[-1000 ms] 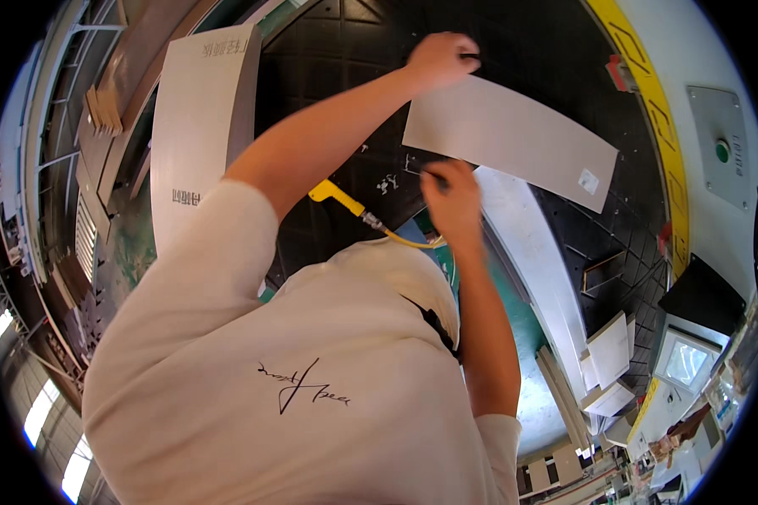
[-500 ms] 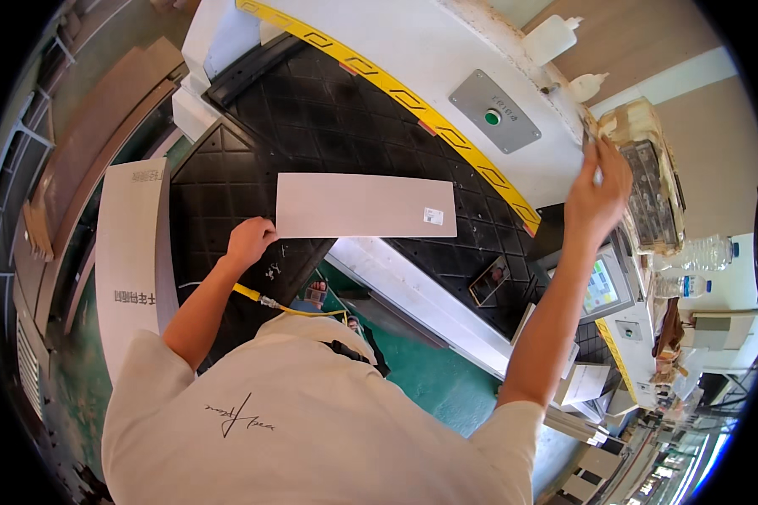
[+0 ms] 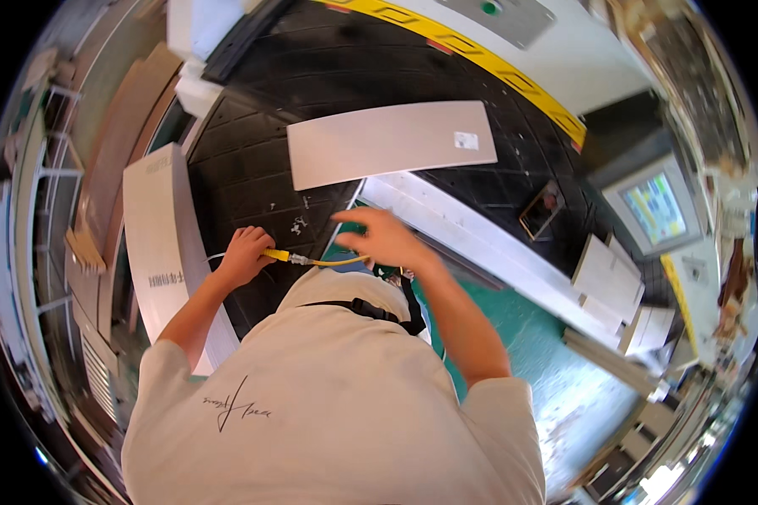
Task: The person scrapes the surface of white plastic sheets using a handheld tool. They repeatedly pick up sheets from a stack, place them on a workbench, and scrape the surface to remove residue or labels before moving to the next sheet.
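Note:
My left hand [image 3: 246, 257] is closed over a yellow air blow gun [image 3: 275, 254] at the near edge of the black table; its thin nozzle tip pokes out to the left. A metal fitting joins the gun to a yellow hose [image 3: 341, 262]. My right hand [image 3: 381, 239], somewhat blurred, hovers above the hose with thumb and forefinger apart, and nothing shows in it. Beyond both hands a pale, flat panel [image 3: 370, 147] with a small white label lies on the black table [image 3: 244, 172], touched by neither hand.
To the left stands a long pale board stack [image 3: 156, 227]. A white rail [image 3: 472, 219] runs off to the lower right. A phone [image 3: 542, 210] lies on the table near a touch screen [image 3: 655, 206]. Yellow-striped machine housing [image 3: 497, 71] borders the far side.
My left hand has left the panel and taken hold of the blow gun. My right hand has come down from the ledge at the upper right to the hose. The view has shifted.

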Tool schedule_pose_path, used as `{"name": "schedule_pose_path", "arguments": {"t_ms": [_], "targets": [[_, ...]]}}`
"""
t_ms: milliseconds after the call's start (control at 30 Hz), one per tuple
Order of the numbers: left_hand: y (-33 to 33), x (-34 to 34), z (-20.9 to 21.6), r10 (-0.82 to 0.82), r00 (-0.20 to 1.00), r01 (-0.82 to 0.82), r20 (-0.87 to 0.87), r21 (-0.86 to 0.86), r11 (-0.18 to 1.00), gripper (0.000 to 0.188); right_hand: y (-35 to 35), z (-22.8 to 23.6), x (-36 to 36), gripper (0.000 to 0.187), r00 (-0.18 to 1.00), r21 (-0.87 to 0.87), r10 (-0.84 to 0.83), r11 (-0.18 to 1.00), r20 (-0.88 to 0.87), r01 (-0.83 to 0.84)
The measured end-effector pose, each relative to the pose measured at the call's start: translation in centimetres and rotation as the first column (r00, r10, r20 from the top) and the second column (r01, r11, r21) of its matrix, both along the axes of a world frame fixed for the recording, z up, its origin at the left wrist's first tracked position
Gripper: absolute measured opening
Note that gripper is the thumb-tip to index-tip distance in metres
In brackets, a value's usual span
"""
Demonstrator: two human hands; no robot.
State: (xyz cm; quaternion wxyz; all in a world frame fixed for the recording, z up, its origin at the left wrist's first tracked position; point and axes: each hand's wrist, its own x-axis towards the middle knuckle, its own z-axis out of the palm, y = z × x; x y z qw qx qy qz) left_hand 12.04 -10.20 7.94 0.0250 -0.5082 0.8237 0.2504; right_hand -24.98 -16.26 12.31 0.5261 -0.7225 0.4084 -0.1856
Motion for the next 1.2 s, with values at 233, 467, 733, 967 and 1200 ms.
{"name": "schedule_pose_path", "arguments": {"t_ms": [233,467,733,967,1200], "targets": [[-6.4,-16.1,9.8,-0.573,0.755,0.436,-0.320,-0.407,0.802,0.043,4.9,-2.2,-1.4,0.066,0.903,0.720,-0.070,0.631,0.424,-0.289],[-13.1,-18.9,1.4,-0.227,0.932,0.130,-0.281,-0.327,0.936,0.090,14.3,6.9,-14.9,0.040,0.966,0.751,-0.257,0.637,-0.005,0.174],[-17.5,-19.8,-6.9,-0.197,0.980,0.199,0.039,-0.306,0.931,0.109,24.8,13.6,-18.2,0.034,0.867,0.601,-0.453,0.641,-0.207,0.478],[-16.5,-21.6,-9.1,-0.108,0.987,0.149,0.122,-0.405,0.902,0.096,29.4,15.0,-19.4,0.038,0.365,0.337,-0.907,0.284,-0.208,0.898],[-16.3,-20.9,-6.3,-0.184,0.979,0.201,0.082,-0.429,0.881,0.082,28.9,13.2,-19.7,0.041,0.331,0.432,-0.942,0.276,-0.055,0.859]]}}
